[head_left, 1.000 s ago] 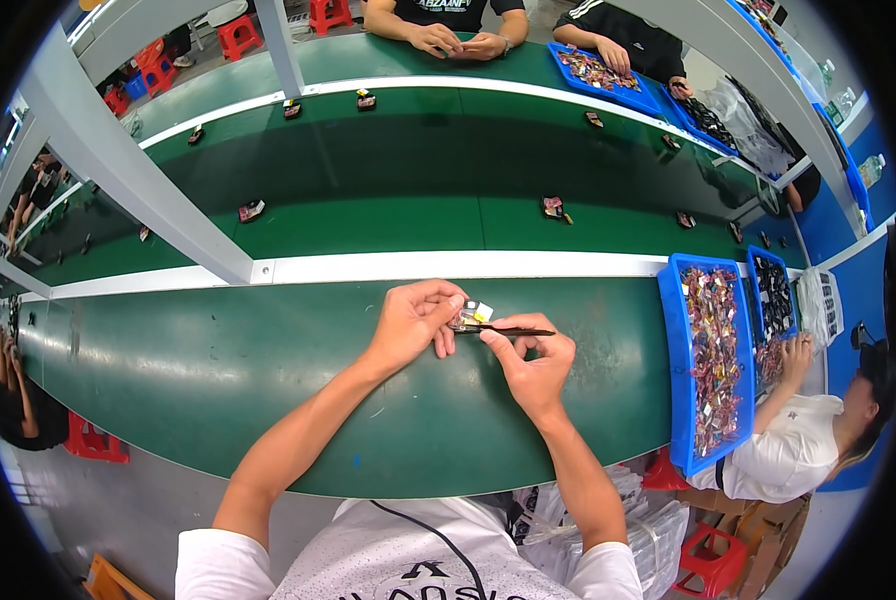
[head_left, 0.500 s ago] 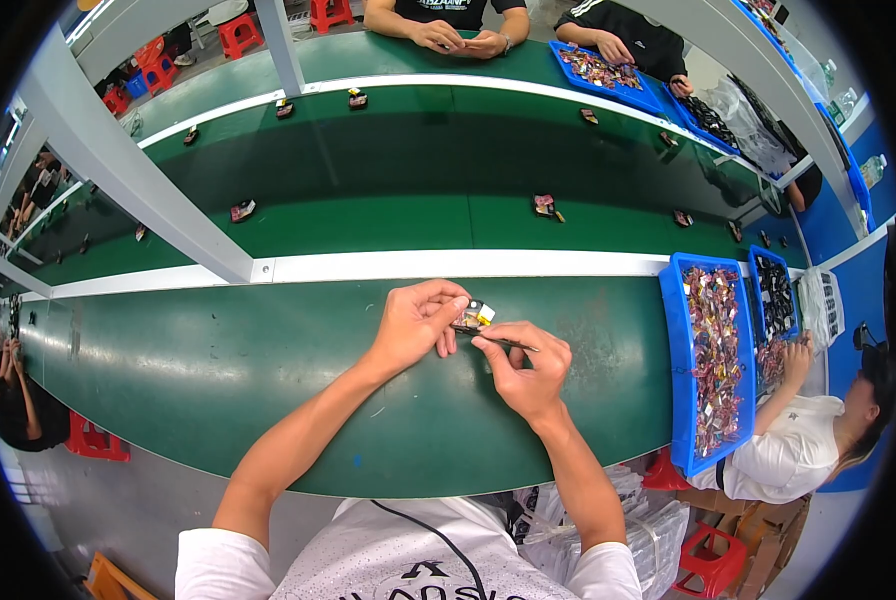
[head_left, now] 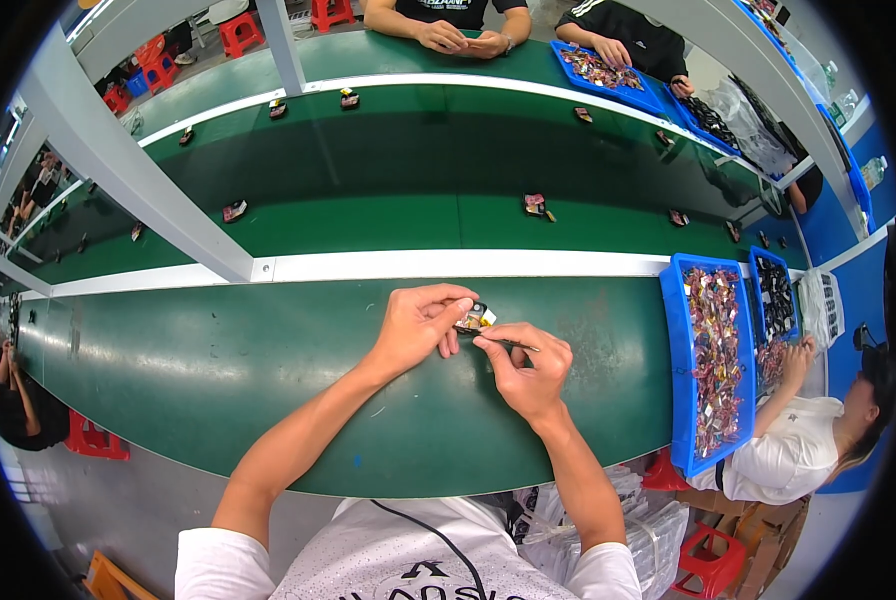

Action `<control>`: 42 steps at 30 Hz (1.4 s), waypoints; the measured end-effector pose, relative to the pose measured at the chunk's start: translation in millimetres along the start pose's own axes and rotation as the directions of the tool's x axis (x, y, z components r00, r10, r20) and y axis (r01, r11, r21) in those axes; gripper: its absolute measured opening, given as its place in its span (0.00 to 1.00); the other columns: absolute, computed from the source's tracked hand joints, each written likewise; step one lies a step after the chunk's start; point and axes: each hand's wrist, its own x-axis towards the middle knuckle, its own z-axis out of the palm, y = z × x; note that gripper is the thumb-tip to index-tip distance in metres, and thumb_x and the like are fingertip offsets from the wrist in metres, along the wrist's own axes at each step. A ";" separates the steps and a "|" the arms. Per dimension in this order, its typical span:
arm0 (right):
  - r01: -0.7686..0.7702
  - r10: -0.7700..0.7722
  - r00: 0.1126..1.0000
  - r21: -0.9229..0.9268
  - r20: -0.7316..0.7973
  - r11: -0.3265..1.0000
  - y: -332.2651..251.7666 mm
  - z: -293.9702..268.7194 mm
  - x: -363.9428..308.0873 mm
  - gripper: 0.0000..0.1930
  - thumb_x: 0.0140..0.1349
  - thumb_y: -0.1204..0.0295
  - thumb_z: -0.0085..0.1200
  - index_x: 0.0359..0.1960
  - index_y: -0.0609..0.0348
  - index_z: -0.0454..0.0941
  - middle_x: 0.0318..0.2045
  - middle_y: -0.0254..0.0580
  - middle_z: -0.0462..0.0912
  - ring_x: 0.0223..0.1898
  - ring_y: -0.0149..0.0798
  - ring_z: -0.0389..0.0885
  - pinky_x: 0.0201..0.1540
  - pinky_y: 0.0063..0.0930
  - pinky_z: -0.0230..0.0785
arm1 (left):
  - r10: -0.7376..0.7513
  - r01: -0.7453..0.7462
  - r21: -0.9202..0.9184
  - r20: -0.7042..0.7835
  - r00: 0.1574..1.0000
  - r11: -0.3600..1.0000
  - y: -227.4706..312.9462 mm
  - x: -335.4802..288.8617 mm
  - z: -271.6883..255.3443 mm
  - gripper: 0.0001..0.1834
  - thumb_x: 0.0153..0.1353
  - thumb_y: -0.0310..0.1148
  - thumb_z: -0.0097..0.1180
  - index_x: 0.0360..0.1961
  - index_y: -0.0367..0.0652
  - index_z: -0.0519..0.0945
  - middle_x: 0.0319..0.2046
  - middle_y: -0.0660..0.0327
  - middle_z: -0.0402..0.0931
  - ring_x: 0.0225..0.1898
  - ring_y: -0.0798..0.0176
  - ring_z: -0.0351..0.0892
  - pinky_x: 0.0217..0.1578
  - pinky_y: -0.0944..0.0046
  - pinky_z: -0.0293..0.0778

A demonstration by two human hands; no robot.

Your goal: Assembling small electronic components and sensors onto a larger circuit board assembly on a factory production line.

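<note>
My left hand (head_left: pixel 420 322) is closed on a small black electronic assembly (head_left: pixel 475 318) with white and yellow parts, above the green worktable (head_left: pixel 358 420). Its thumb and fingers grip the left side, partly covering it. Just to the right, my right hand (head_left: pixel 530 368) pinches a thin dark tool (head_left: pixel 521 346) that looks like tweezers. The tool's front end meets the assembly's lower edge; whether it grips anything there is too small to tell.
Beyond a white rail (head_left: pixel 448 264), a green conveyor belt (head_left: pixel 368 225) carries several small assemblies. To my right stand a blue tray (head_left: pixel 680 380) of small colourful parts and a smaller blue tray (head_left: pixel 790 290) of black pieces. Co-workers sit opposite and at the right.
The assemblies on the belt have shifted slightly left. In my left hand the assembly has tilted a little, and its yellow part shows less. Both hands stay nearly in place.
</note>
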 end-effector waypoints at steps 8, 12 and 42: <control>-0.013 0.013 1.000 -0.014 -0.019 1.000 -0.3 -0.7 0.3 0.07 0.50 0.79 0.72 0.29 0.56 0.87 0.27 0.31 0.89 0.11 0.25 0.62 0.18 0.22 0.57 | -0.008 0.009 -0.003 0.037 0.999 1.000 4.8 -0.6 0.8 0.15 0.68 0.25 0.59 0.53 0.29 0.82 0.29 0.55 0.86 0.24 0.70 0.82 0.21 0.70 0.78; 0.024 -0.024 1.000 -0.052 -0.014 0.998 1.0 -0.3 -0.2 0.07 0.50 0.80 0.71 0.28 0.55 0.87 0.28 0.31 0.89 0.11 0.26 0.65 0.20 0.22 0.59 | -0.027 0.027 0.047 0.013 1.000 0.999 5.8 -1.1 5.3 0.15 0.69 0.23 0.58 0.54 0.28 0.80 0.34 0.54 0.85 0.24 0.70 0.82 0.21 0.70 0.79; 0.044 -0.048 0.991 -0.032 -0.123 0.998 3.8 -1.3 4.6 0.08 0.51 0.77 0.72 0.30 0.56 0.85 0.31 0.34 0.89 0.15 0.33 0.75 0.21 0.25 0.67 | 0.700 0.122 0.981 -0.192 0.688 0.150 31.4 94.3 -113.5 0.08 0.66 0.28 0.57 0.41 0.36 0.83 0.39 0.47 0.79 0.31 0.41 0.85 0.33 0.47 0.80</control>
